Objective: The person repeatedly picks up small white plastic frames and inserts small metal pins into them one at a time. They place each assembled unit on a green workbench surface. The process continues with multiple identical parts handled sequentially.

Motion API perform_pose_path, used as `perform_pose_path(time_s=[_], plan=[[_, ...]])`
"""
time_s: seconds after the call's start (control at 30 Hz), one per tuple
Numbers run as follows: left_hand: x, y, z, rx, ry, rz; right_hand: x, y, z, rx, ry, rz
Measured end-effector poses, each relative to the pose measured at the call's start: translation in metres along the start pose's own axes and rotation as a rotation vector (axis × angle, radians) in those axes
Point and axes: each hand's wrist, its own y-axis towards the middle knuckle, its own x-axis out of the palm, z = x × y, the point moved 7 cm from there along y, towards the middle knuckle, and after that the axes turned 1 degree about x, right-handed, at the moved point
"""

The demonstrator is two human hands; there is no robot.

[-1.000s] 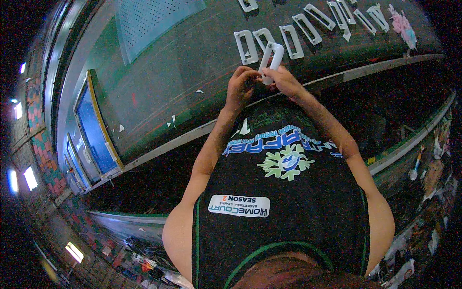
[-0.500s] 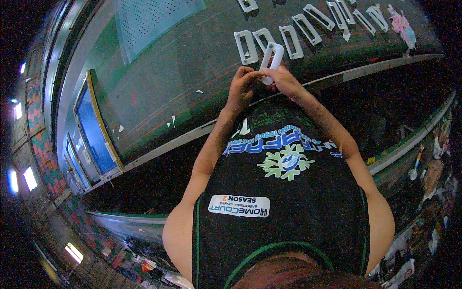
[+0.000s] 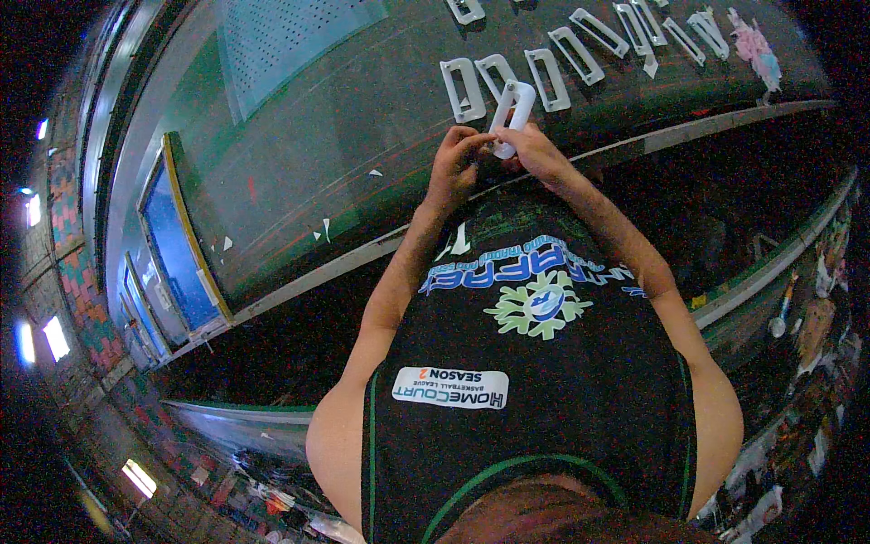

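Note:
A white plastic handle-like piece (image 3: 518, 104), a long loop with an open slot, is held upright and slightly tilted over the near edge of the dark green work table (image 3: 290, 163). My right hand (image 3: 536, 152) is closed on its lower end, the thumb lying across it. My left hand (image 3: 456, 163) has its fingers curled, with the tips meeting at the piece's lower left edge. Whether those fingertips pinch something small is hidden. Just beyond, several similar white loops lie on the table, the nearest white loop (image 3: 445, 86) left of the held piece.
A pale perforated sheet (image 3: 290, 45) lies at the far left of the table. Small white scraps (image 3: 327, 227) are scattered nearer. A blue panel with a yellow frame (image 3: 181, 240) stands at the left end. Pink and pale blue cloth (image 3: 757, 50) lies far right. A pale rail (image 3: 335, 265) edges the table.
The white piece has turned very slightly in my right hand. Both hands stay in nearly the same place, and the loops on the table have not moved.

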Motion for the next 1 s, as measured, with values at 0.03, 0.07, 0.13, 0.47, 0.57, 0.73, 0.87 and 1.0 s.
perform_pose_path(time_s=[0.03, 0.07, 0.13, 0.47, 0.57, 0.73, 0.87, 1.0], plan=[[0.001, -0.001, -0.002, -0.003, 0.019, 0.002, 0.001, -0.001, 0.001, 0.011, 0.030, -0.017], [0.002, -0.001, -0.006, -0.017, -0.029, 0.005, 0.002, -0.001, 0.001, 0.008, 0.052, -0.019], [0.003, -0.002, -0.013, -0.040, -0.128, -0.006, 0.003, -0.001, 0.001, 0.007, 0.053, -0.035], [0.001, -0.002, -0.012, -0.087, -0.312, 0.061, 0.002, 0.002, 0.006, -0.002, 0.009, -0.049], [0.002, -0.001, -0.008, -0.033, -0.251, 0.028, 0.001, 0.002, 0.007, 0.022, -0.004, -0.028], [0.004, -0.001, -0.013, -0.030, -0.125, 0.006, 0.002, 0.002, 0.006, 0.006, -0.018, -0.046], [0.001, -0.001, -0.014, -0.016, -0.110, -0.007, 0.002, 0.000, 0.005, 0.011, -0.016, -0.058], [0.002, -0.002, -0.013, -0.012, -0.124, -0.022, 0.005, 0.001, 0.001, 0.013, -0.045, -0.081]])
